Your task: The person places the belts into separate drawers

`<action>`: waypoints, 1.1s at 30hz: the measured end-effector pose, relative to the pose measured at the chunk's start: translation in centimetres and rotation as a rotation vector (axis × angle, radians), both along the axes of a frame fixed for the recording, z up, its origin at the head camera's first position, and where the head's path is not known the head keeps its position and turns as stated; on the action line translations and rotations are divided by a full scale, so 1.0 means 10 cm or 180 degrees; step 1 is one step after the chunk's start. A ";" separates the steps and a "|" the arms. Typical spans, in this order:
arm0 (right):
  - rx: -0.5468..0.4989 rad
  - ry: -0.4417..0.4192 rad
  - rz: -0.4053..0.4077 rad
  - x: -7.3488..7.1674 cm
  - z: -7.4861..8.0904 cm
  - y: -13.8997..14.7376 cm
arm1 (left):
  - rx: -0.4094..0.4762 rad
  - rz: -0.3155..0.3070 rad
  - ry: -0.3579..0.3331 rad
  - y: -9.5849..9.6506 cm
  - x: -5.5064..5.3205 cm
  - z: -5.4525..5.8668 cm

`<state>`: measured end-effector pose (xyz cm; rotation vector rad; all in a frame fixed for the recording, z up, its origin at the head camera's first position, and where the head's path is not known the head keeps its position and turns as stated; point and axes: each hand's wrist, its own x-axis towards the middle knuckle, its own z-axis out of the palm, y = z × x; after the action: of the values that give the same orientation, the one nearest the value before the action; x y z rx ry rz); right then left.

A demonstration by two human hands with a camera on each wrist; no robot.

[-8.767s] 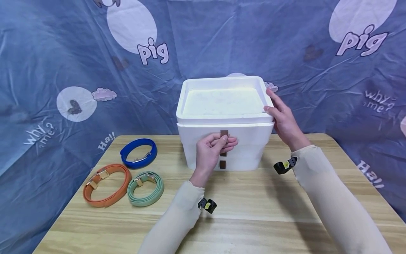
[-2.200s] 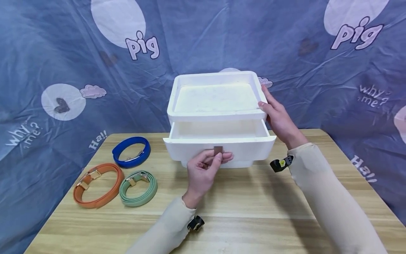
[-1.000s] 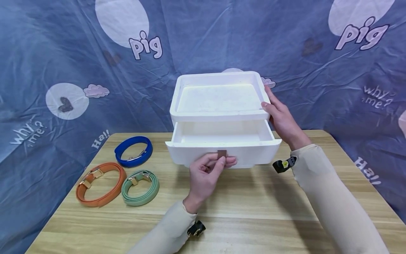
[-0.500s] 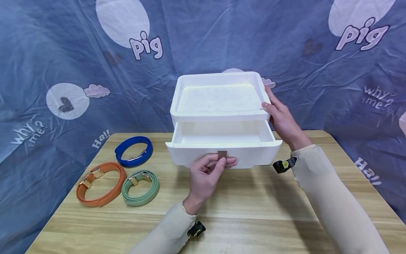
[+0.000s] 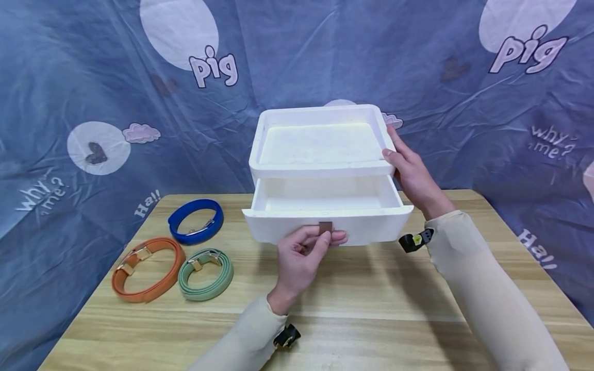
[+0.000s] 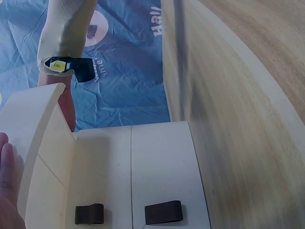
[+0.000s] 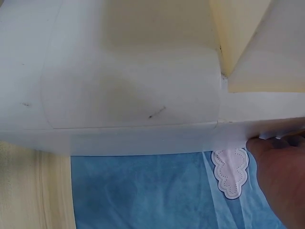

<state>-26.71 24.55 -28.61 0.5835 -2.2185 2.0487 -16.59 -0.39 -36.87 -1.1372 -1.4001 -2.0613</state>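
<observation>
white drawer cabinet (image 5: 320, 168) stands upright on wood-grain desk (image 5: 362, 319), near the far edge, in front of blue printed backdrop cloth (image 5: 287, 62). top drawer (image 5: 376, 224) is pulled out toward the person, its front sticking out past the shallow tray top (image 5: 320, 147).

left hand (image 5: 299, 261): fingers narrow, pinching brown pull tab (image 5: 326, 227) mid-front of that drawer, thumb on near side. right hand (image 5: 415, 178): fingers holding the cabinet's right upper rim, thumb on top edge, rest along the side. two lower pulls (image 6: 163, 213) show in left wrist view, on closed drawer fronts below.

three coiled belts on the desk at the person's left, apart from the cabinet: blue belt (image 5: 174, 222) farthest back, orange belt (image 5: 175, 270) nearer and leftmost, green belt (image 5: 226, 278) just beside orange. metal buckles on all three.

cream sleeves (image 5: 482, 278) on both arms, black device (image 5: 416, 240) at each wrist.
</observation>
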 end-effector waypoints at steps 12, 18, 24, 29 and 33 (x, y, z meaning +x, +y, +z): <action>0.0005 -0.0010 0.0019 0.02 -0.01 0.02 | -0.0005 -0.0035 -0.0013 0.01 0.03 -0.01; 0.0023 -0.0005 0.0015 0.02 0.00 0.01 | -0.0003 -0.0030 0.0014 0.01 0.04 -0.01; 0.0042 -0.0020 0.0028 0.01 0.00 0.00 | 0.0011 -0.0029 -0.0002 0.00 0.05 -0.01; 0.0092 -0.0040 0.0005 0.02 -0.01 0.00 | 0.0006 -0.0046 0.0034 -0.01 0.07 -0.01; 0.0059 -0.0034 0.0015 0.02 -0.01 0.00 | -0.0012 -0.0044 0.0053 0.00 0.07 0.00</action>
<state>-26.48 24.56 -28.68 0.5816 -2.2464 2.0404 -15.91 -0.43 -36.90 -1.1660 -1.3927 -2.0546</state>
